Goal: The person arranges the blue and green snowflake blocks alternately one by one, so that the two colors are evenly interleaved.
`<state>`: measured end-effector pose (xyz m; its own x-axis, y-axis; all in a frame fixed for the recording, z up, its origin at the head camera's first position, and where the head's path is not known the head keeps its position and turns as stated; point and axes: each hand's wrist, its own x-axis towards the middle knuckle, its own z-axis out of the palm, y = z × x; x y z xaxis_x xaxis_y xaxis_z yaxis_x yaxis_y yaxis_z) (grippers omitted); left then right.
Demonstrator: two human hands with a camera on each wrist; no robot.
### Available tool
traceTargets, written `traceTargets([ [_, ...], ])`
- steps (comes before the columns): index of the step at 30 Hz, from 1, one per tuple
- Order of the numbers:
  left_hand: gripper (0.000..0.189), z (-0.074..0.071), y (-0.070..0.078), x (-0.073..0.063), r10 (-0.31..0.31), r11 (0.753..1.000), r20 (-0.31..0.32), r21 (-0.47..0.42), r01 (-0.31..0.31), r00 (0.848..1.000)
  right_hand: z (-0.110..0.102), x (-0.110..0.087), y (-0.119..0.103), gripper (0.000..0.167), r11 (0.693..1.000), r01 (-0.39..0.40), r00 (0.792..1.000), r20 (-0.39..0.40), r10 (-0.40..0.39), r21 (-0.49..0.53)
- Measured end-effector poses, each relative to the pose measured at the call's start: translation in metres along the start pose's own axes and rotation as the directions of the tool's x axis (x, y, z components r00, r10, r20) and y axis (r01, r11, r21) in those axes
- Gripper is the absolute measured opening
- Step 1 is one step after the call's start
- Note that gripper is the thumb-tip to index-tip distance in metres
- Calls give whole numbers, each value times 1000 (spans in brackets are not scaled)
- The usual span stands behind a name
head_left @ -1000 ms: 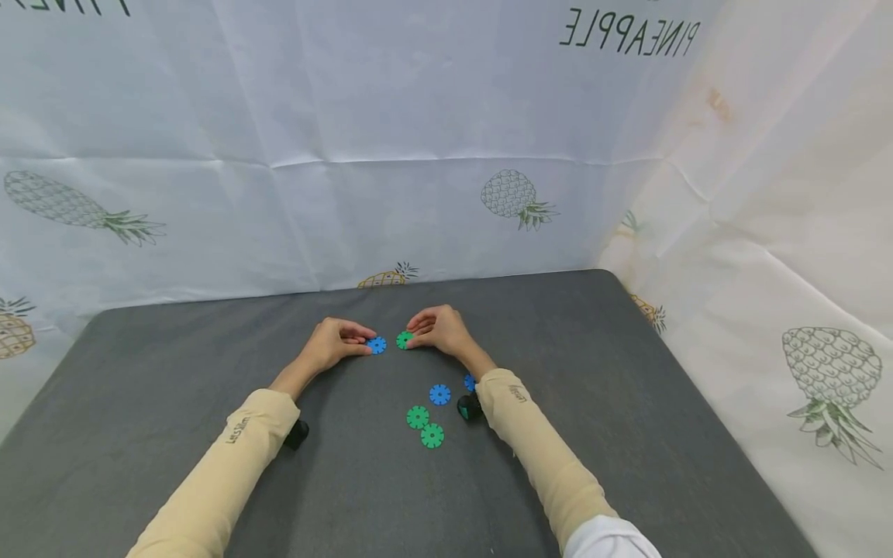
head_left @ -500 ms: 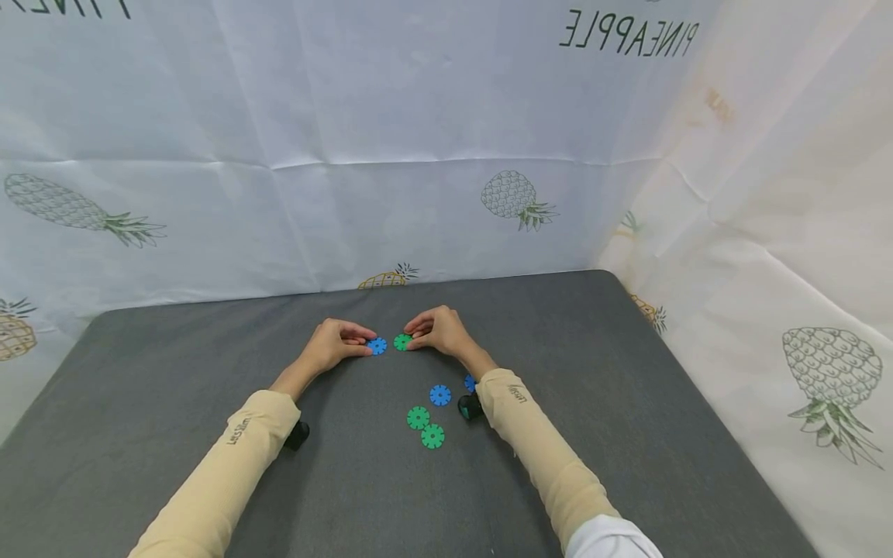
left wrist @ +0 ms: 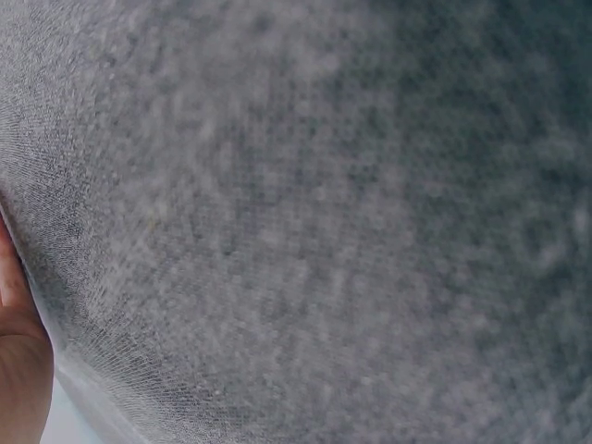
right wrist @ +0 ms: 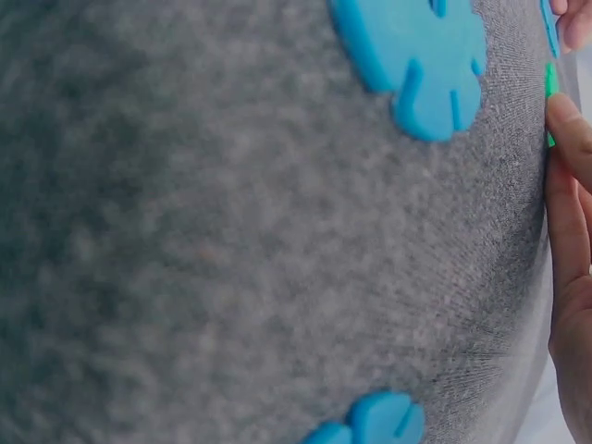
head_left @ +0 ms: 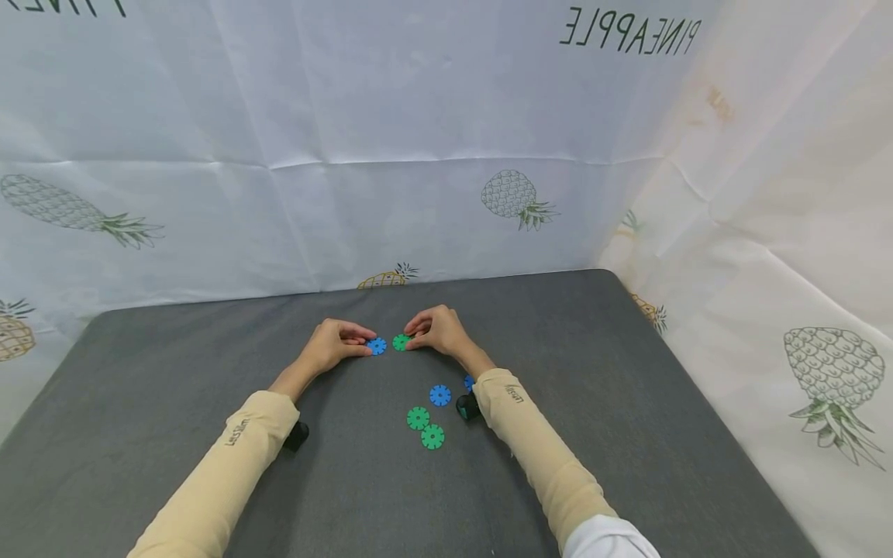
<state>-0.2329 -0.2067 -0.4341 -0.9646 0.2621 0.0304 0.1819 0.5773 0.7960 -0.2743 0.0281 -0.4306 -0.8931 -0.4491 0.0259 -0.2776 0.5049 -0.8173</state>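
Near the back of the grey table, my left hand pinches a blue notched disc by its left edge, between thumb and fingers. Facing it, my right hand pinches a green notched disc at its right edge. A small gap separates the two discs, which lie low at the tabletop. In the right wrist view the green disc shows edge-on beside the right thumb. Only part of the left hand appears at the border of the left wrist view, its disc out of sight there.
Closer to me lie two green discs, one just touching or nearly touching the other. Behind them is a blue disc; another blue disc is partly hidden by the right sleeve. A pineapple-print cloth hangs behind the table.
The green disc in my right hand has shifted slightly left, narrowing the gap to the blue disc. My left hand and its blue disc stay put.
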Motion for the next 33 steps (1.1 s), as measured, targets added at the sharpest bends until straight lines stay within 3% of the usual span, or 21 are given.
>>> traceTargets([
  [33,25,1,-2,0,15,1000,-4,11,-15,1000,6,0,-2,20,1000,19,1000,11,-19,8],
])
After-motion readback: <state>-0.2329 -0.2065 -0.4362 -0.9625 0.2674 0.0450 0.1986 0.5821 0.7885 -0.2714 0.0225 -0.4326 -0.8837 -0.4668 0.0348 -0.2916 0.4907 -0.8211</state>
